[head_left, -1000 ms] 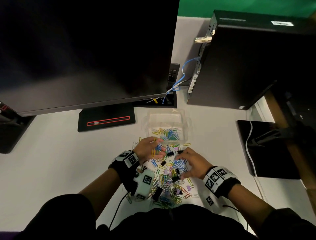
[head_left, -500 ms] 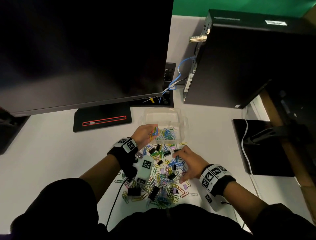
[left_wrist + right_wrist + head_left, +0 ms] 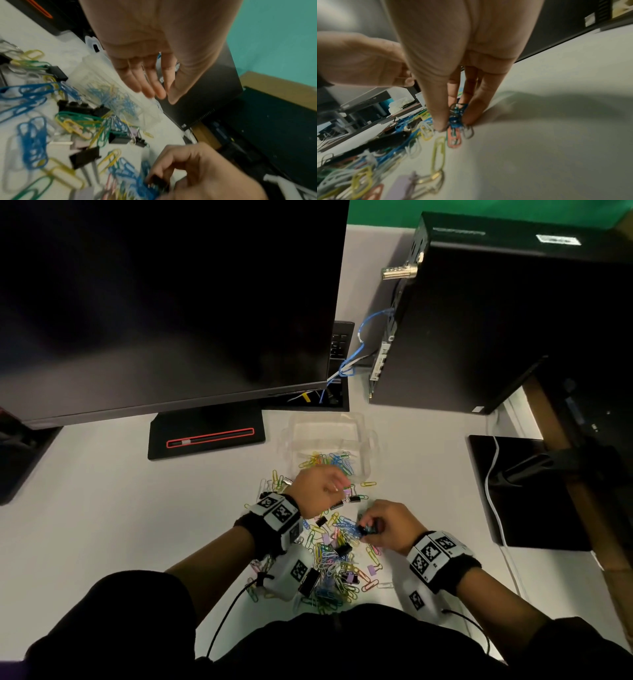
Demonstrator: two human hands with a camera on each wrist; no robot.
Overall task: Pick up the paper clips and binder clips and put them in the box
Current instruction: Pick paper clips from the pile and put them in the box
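Observation:
A clear plastic box (image 3: 368,440) stands on the white desk and has several coloured paper clips in it. In front of it lies a pile of paper clips (image 3: 330,558) mixed with black binder clips (image 3: 343,549) and lilac ones (image 3: 371,570). My left hand (image 3: 342,486) hovers at the box's near edge; the left wrist view shows its fingers (image 3: 150,83) loosely straight and empty beside the box (image 3: 102,75). My right hand (image 3: 368,529) is at the pile's right side. Its thumb and fingers (image 3: 440,119) pinch a small bunch of blue clips (image 3: 456,120) on the desk.
A large dark monitor (image 3: 171,302) on a black base (image 3: 205,440) overhangs the desk behind the box. A black computer tower (image 3: 496,320) with blue cables (image 3: 363,337) stands at the back right. At the right lies a black pad (image 3: 534,494) with a white cable (image 3: 493,491).
My left hand carried clips over the box, let them go and drew back to its near edge. My right hand's fingers closed on a bunch of blue clips in the pile.

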